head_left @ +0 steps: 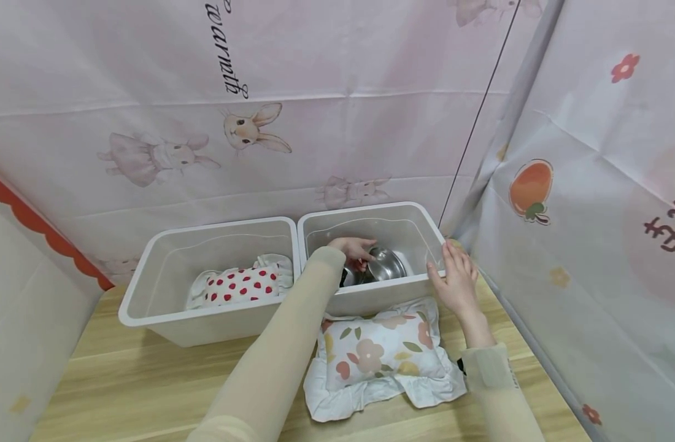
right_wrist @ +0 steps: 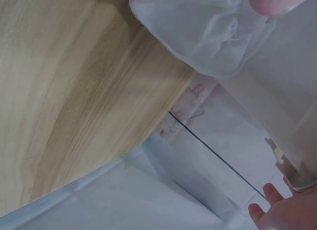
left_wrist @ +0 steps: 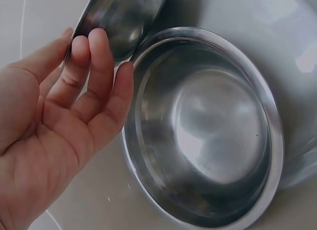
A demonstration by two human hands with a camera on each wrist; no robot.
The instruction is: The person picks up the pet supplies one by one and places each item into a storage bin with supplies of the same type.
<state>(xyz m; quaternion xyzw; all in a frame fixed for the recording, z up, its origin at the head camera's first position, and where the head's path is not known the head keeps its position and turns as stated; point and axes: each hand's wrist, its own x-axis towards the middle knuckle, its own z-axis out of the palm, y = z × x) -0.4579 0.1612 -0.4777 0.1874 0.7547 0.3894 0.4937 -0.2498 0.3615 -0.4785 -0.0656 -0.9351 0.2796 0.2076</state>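
My left hand (head_left: pixel 353 247) reaches into the right-hand white bin (head_left: pixel 365 212). In the left wrist view, its fingers and thumb pinch the rim of a tilted stainless steel bowl (left_wrist: pixel 124 22), which is cut off by the frame's top. Against that bowl lies a second stainless steel bowl (left_wrist: pixel 223 126), its hollow side showing, on the bin's floor. My right hand (head_left: pixel 455 279) rests on the bin's right front corner, fingers extended over the rim. Part of that hand (right_wrist: pixel 287 212) shows low in the right wrist view.
A second white bin (head_left: pixel 205 228) stands at the left, holding a small pillow with red dots (head_left: pixel 240 285). A flowered, frilled pillow (head_left: pixel 378 350) lies on the wooden table (head_left: pixel 150 393) before the right bin. Printed fabric walls (head_left: pixel 337 135) enclose the back and sides.
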